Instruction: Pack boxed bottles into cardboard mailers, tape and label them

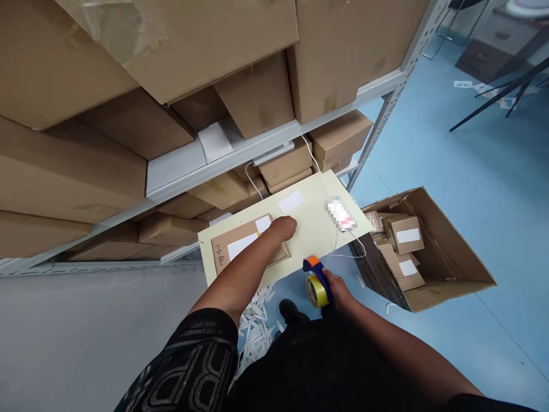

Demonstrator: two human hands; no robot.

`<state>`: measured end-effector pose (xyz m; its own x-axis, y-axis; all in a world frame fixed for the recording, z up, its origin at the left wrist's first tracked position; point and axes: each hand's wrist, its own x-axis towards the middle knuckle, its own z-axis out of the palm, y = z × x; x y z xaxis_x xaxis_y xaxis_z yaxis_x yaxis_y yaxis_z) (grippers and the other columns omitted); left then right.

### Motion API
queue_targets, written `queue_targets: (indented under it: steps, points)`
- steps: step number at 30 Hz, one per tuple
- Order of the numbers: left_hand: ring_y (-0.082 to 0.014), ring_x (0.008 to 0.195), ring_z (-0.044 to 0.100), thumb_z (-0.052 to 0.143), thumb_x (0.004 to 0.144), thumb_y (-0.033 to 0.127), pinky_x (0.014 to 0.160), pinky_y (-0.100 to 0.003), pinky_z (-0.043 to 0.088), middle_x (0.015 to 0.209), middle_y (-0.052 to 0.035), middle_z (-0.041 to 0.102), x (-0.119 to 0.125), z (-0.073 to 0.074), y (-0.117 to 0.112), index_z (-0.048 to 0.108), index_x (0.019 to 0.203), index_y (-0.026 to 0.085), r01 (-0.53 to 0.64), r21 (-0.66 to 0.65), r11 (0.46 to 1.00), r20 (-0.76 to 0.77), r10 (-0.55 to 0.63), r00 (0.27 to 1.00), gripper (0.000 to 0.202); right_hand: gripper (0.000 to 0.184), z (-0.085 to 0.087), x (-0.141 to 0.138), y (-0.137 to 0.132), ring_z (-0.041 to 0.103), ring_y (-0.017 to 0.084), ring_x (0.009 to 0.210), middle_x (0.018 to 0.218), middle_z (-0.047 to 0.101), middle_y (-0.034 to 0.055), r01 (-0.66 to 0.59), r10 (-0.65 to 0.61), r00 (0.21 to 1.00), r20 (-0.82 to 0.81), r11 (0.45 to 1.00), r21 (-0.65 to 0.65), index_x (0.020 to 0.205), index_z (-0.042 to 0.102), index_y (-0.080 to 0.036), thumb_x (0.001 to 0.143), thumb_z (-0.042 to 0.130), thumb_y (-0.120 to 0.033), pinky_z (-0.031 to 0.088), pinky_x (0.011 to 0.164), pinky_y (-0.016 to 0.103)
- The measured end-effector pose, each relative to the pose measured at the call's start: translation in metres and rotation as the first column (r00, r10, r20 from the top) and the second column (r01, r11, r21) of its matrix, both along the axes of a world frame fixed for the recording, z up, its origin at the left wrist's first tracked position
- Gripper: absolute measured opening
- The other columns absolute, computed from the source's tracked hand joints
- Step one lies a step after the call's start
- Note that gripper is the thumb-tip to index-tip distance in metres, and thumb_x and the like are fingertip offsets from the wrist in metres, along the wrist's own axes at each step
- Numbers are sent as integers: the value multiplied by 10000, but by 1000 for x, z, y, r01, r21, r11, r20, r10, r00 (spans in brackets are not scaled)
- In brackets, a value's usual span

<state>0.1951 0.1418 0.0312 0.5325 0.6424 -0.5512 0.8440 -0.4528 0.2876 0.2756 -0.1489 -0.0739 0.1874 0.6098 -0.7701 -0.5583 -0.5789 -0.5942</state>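
A flat cardboard box (221,243) with handwriting and white labels lies on the cream board (311,240). Above the box's right end is my left hand (283,228), its fingers curled closed; what they hold, if anything, is hidden. My right hand (338,290) grips a blue and orange tape dispenser (319,270) by its handle, just off the board's near edge. A roll of yellow tape (316,292) sits in the dispenser. On the board beyond my left hand is a blank white label (291,202).
A pixelated white object (341,214) with white cables rests on the board's right end. To the right, an open carton (450,246) holds several small labelled boxes. Shelving (274,140) stacked with cartons stands ahead. White strips (257,320) litter the floor near my feet.
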Motion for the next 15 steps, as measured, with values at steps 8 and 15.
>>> queue_targets:
  steps: [8, 15]
  points:
    - [-445, 976, 672, 851, 605, 172, 868, -529, 468, 901, -280, 716, 12, -36, 6, 737, 708, 93, 68, -39, 997, -201, -75, 977, 173, 463, -8, -18, 12, 734, 242, 831, 894, 767, 87, 44, -101, 825, -556, 992, -115, 1021, 699, -165, 943, 540, -593, 561, 868, 389]
    - [-415, 1090, 587, 858, 614, 262, 1050, -585, 263, 813, -208, 726, 10, -41, 12, 735, 707, 148, 91, 79, 993, -228, -71, 971, 192, 388, -12, -38, 21, 743, 229, 844, 902, 781, 79, 56, -126, 796, -593, 989, -136, 993, 721, -166, 965, 561, -519, 559, 906, 362]
